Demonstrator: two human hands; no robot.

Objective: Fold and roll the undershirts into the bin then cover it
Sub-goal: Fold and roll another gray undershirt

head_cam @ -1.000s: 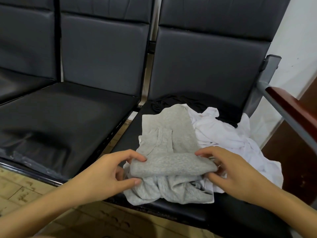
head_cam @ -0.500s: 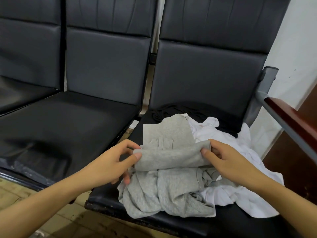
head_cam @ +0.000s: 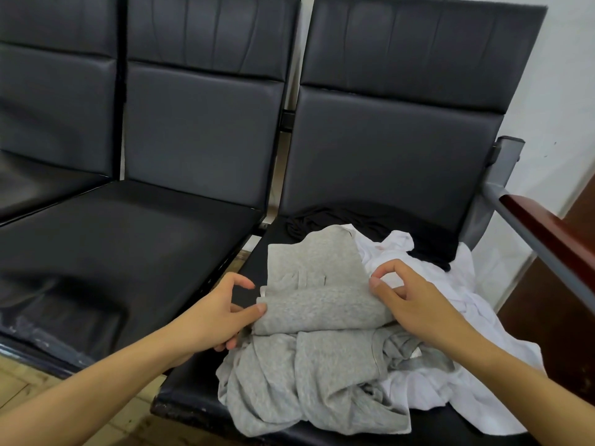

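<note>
On the left we see two black padded seats (head_cam: 135, 239) of a joined bench, with a strip of tiled floor (head_cam: 19, 381) showing below their near edge. Our left hand (head_cam: 209, 320) reaches in from the near left; its thumb tip presses the left end of the grey undershirt's (head_cam: 322, 284) rolled part, its index finger arches above without touching the cloth, and the lower fingers curl in under the roll's end. The grey undershirt lies on the right-hand seat (head_cam: 199, 391), its far half flat and its middle turned into a thick roll running left to right; a second crumpled grey garment (head_cam: 309, 381) sits just nearer, spilling toward the seat's near edge. Our right hand (head_cam: 418, 307) meets the roll's right end, thumb on the cloth, index finger bent in a loop above it; whether the other fingers grasp the fabric we cannot tell. Right of that lies a rumpled white undershirt (head_cam: 450, 317), with a black garment (head_cam: 370, 223) bunched at the far side against the backrest. At the far right stands a grey metal armrest (head_cam: 502, 188) with a dark red wooden top (head_cam: 553, 233), before a white wall (head_cam: 566, 91).
</note>
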